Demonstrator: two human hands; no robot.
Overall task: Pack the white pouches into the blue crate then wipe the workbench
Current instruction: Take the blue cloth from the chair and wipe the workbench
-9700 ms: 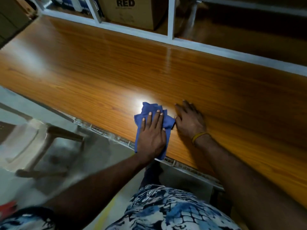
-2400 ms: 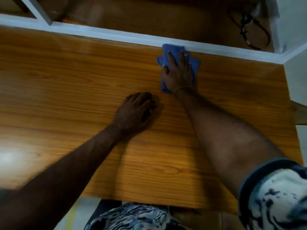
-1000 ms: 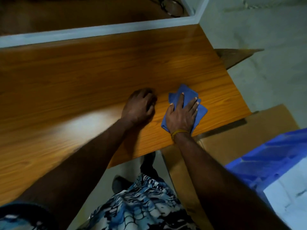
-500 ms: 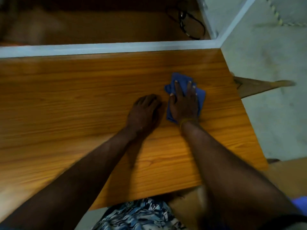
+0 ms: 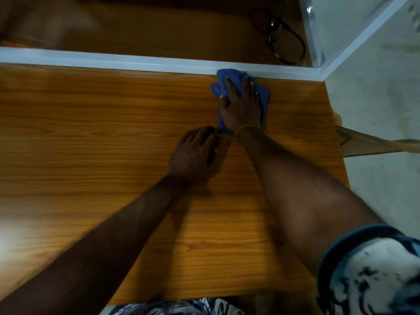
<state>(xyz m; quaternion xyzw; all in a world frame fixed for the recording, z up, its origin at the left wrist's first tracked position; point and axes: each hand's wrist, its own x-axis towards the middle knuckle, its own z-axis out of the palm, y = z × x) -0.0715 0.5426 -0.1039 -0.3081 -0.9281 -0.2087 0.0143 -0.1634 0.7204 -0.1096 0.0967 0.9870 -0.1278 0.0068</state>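
Since half a second ago, the right hand [image 5: 242, 110] has pushed the blue cloth [image 5: 263, 96] away from the middle of the bench [image 5: 102, 137] up to its far edge, while the left hand [image 5: 195, 155] has stayed about where it was.

Largest in view, the bench is a wood-grain top that fills most of the frame, with a bright glare patch at its left near side. Along its far edge runs a pale grey frame rail [image 5: 113, 61], and the cloth's far end touches that rail, which blocks any further push. Beyond the rail lies a lower wooden shelf [image 5: 159, 28], dim, with a loop of black cable [image 5: 279, 35] at its right end. Right of the bench is grey floor [image 5: 375, 87], and a wooden piece [image 5: 368, 146] juts out there beside the bench's right edge.

As for each grip: the right hand lies flat on the cloth with fingers straight and spread, pressing it down. The left hand rests on the bare bench just near the cloth's near corner, fingers loosely bent, holding nothing. A thin yellow band [image 5: 246, 128] circles the right wrist.
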